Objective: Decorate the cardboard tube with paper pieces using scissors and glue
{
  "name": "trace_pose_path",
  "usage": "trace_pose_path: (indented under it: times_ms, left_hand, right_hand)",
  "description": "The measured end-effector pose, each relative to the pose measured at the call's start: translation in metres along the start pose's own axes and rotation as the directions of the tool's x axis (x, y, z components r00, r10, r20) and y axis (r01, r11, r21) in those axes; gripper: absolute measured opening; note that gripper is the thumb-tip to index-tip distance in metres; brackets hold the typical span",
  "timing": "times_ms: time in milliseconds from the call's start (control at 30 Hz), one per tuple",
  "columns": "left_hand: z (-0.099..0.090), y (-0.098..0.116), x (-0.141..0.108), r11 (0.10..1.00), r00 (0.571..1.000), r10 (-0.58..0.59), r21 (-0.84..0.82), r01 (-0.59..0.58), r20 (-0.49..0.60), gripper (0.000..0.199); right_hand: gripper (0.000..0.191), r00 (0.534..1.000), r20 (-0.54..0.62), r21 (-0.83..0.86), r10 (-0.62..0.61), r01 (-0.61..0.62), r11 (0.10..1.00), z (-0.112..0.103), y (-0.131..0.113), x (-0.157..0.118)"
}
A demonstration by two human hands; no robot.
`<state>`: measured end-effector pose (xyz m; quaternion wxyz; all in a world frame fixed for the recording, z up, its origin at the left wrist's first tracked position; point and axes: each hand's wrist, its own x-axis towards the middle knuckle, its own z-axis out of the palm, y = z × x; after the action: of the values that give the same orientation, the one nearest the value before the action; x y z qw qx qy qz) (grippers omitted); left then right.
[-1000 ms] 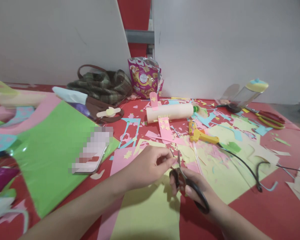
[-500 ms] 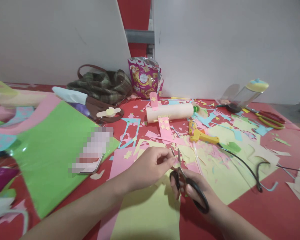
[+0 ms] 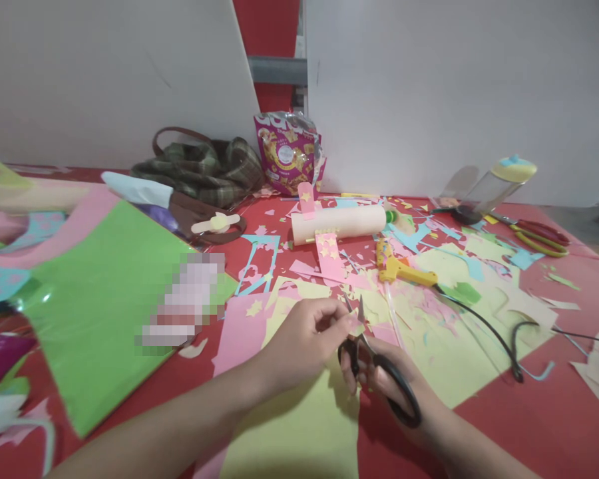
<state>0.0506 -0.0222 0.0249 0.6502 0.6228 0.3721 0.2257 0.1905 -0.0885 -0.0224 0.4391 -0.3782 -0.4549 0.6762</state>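
Observation:
My right hand (image 3: 387, 376) grips black-handled scissors (image 3: 397, 392), whose blades point away from me and stand apart. Left of them, my left hand (image 3: 314, 332) pinches a small piece of paper (image 3: 356, 326) at the blades. Beneath both hands lies a yellow sheet (image 3: 289, 426), partly over a pink sheet (image 3: 237, 326). Small yellow stars (image 3: 254, 308) rest on the pink sheet. Beyond the hands, a cream paper tube (image 3: 349, 223) with pink strips (image 3: 329, 256) lies on its side.
A yellow glue gun (image 3: 404, 271) with a black cord lies at right among paper scraps. Further right are red-and-green-handled scissors (image 3: 539, 239) and a clear container (image 3: 494, 186). A green sheet (image 3: 94, 299) covers the left, with a snack bag (image 3: 287, 156) and plaid cloth (image 3: 209, 166) behind.
The scissors' blades have opened wider, and their handles have shifted slightly right in my right hand. My left hand still pinches the small paper, nearly in the same place.

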Motion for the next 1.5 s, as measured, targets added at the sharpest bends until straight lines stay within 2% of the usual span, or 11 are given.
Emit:
trace_pose_path:
  times_ms: [267,733,1100,1267,1500]
  left_hand:
    - [0.005,-0.003,-0.001,0.999,1.000,-0.007,-0.050,0.006,-0.021,0.027]
    - [0.011,-0.007,-0.002,0.999,0.989,0.004,0.037,0.002,-0.148,0.025]
    - [0.014,-0.012,-0.002,0.995,0.997,-0.045,-0.095,0.039,-0.063,0.028]
    - [0.015,-0.015,-0.002,0.993,0.996,-0.031,-0.113,0.022,-0.084,0.029]
    - [0.015,-0.014,-0.001,0.992,0.998,-0.034,-0.123,0.026,-0.059,0.028]
  right_hand:
    - [0.034,0.999,-0.024,-0.022,-0.023,0.023,0.999,0.002,0.001,0.001]
    - [0.034,0.998,-0.056,-0.066,-0.032,0.028,0.997,0.005,0.003,0.001]
    - [0.036,0.995,-0.077,-0.067,-0.067,0.062,0.996,0.006,0.006,-0.001]
    - [0.035,0.995,-0.075,-0.094,-0.070,0.063,0.994,0.007,0.004,0.000]
    - [0.036,0.995,-0.082,-0.108,-0.048,0.039,0.993,0.007,0.001,0.000]
